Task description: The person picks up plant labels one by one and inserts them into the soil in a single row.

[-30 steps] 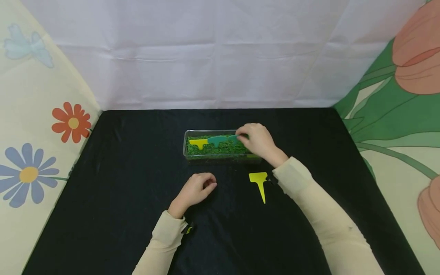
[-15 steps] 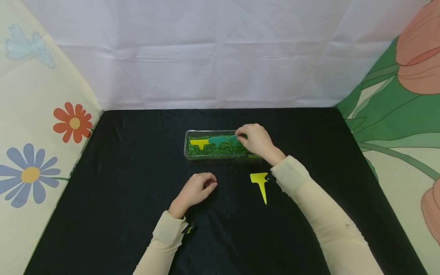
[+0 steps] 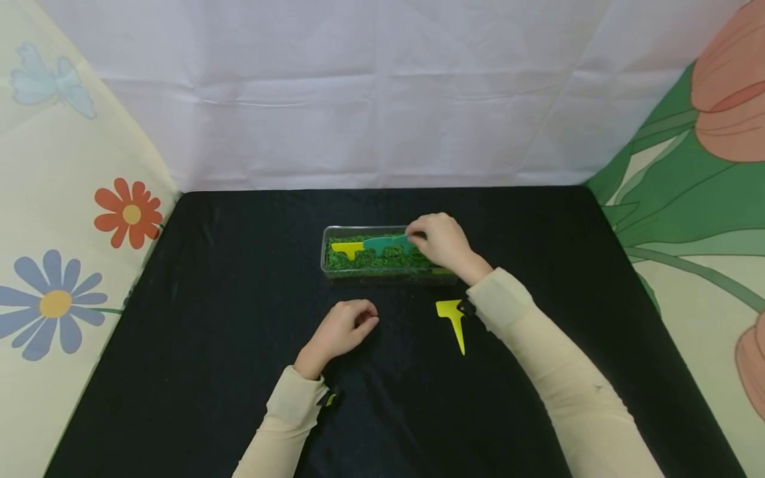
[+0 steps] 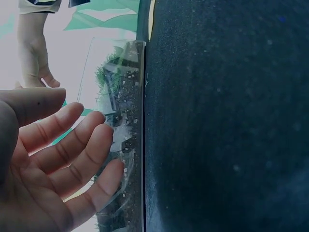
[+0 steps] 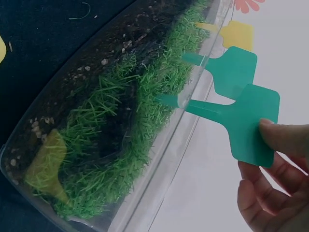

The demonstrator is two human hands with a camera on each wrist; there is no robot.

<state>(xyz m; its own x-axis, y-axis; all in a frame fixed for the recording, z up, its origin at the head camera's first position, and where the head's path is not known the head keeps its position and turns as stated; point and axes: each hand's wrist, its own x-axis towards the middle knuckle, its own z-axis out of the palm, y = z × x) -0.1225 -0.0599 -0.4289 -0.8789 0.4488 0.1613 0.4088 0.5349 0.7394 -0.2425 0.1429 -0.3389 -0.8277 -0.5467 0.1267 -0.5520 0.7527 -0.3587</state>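
The head view shows the left hand [image 3: 340, 330] in front of the clear planter [image 3: 370, 277] and apart from it, its fingers loosely curved and pinching nothing; it stays where it was a second ago. Next, inside the planter, a standing yellow tag [image 3: 348, 247] has its stem in the grass [image 5: 149, 111], with the first green tag [image 3: 376, 243] just beside it. To its right comes the held green tag [image 5: 251, 128], upright in the same row, its stem reaching down to the grass; how deep the tip goes I cannot tell. The right hand [image 3: 445, 242] pinches its head, thumb on one face and fingers on the other. This hand is what has changed: it has shifted slightly left since a second ago, while the tags keep their order. I judge that small move to be a fine adjustment within the row, not yet finished, since the pinch is unreleased. Furthest right, the loose yellow tag [image 3: 449, 310] lies on the black tabletop [image 3: 239, 285], its edge now overlapped by the dark wrist camera [image 3: 467, 307]; that one seems still to be placed.
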